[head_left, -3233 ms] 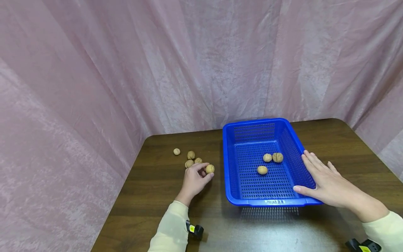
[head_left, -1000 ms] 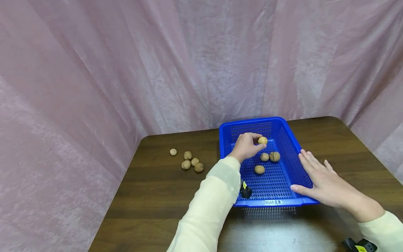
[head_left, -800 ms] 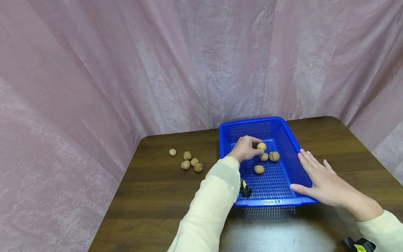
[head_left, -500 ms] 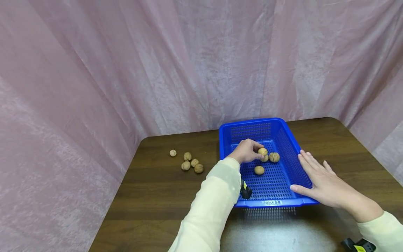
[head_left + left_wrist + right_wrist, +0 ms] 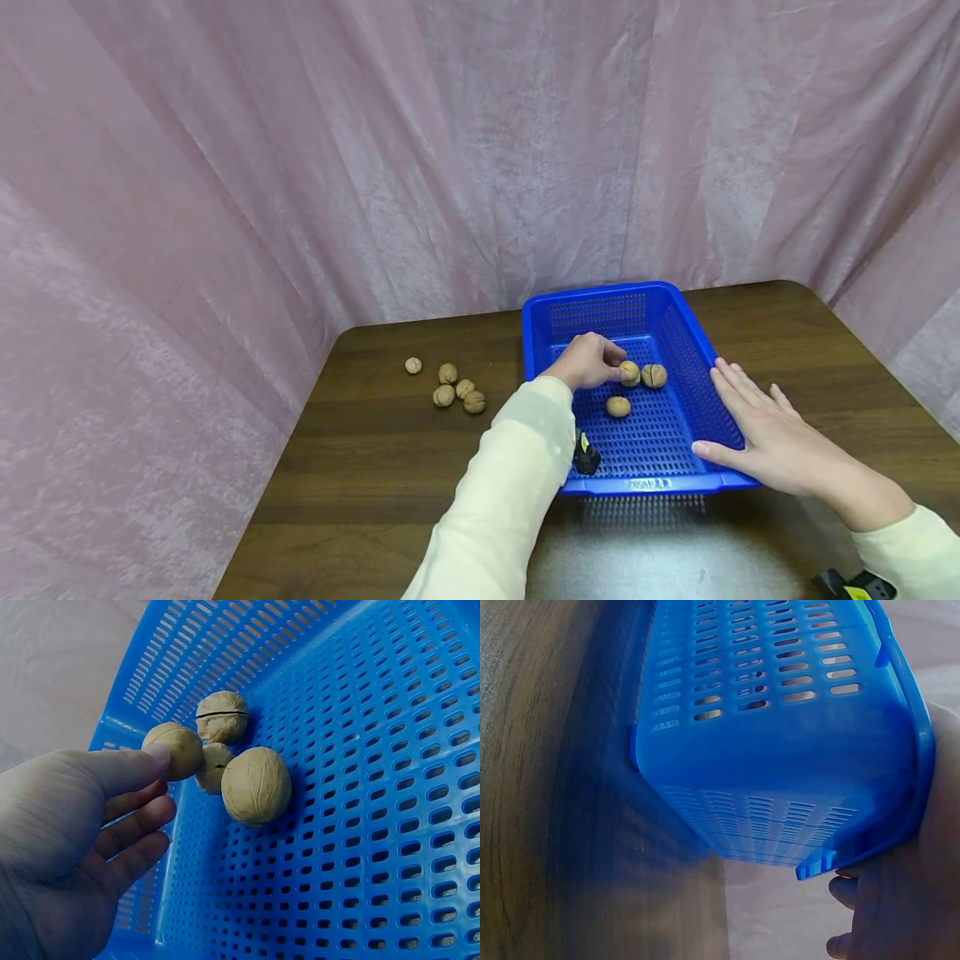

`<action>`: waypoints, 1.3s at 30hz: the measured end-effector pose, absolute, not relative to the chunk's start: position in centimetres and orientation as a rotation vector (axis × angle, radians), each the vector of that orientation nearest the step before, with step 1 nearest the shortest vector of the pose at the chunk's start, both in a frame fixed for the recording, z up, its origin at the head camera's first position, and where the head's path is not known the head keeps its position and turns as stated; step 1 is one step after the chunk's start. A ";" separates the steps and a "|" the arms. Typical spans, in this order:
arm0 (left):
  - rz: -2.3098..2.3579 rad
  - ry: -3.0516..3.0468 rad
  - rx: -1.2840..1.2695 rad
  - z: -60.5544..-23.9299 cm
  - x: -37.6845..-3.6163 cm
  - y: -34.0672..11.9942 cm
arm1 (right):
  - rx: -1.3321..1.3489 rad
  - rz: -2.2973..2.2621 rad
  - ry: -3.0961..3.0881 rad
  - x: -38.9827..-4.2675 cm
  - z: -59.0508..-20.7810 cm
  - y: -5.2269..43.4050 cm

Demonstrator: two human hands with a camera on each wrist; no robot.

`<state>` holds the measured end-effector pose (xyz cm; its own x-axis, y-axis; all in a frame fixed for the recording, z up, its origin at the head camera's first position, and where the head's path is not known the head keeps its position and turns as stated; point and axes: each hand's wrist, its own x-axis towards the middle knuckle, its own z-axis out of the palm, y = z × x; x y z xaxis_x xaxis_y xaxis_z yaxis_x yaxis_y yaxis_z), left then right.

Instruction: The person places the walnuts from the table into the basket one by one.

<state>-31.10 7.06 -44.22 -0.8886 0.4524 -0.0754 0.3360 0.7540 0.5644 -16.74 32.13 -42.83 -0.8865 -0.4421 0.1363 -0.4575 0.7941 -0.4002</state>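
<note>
Five round, tan-shelled walnuts [image 5: 464, 389] on the dark-brown wooden table [image 5: 337, 483]; a sixth walnut [image 5: 176, 750], pale brown and round, pinched in my left hand [image 5: 588, 362] inside the blue, perforated plastic basket [image 5: 697, 482].

Leftmost, four of the five sit bunched and one lies apart. Next, my pale-yellow sleeve [image 5: 487, 500] crosses the basket's left rim, hiding part of it. My thumb and a finger grasp the sixth walnut, a pinch that likely suits something so small and round; whether it touches the basket floor I cannot tell. Three more walnuts [image 5: 256, 786] rest below, one partly hidden. Rightmost, my right hand [image 5: 772, 433] lies along the rim, fingers straight, clasping nothing, probably steadying the basket; its wrist camera cuts much of it off.
</note>
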 end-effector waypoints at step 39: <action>1.429 2.787 0.512 -36.0 -30.2 -1.6 | 0.722 0.679 -2.963 -17.2 -42.5 32.3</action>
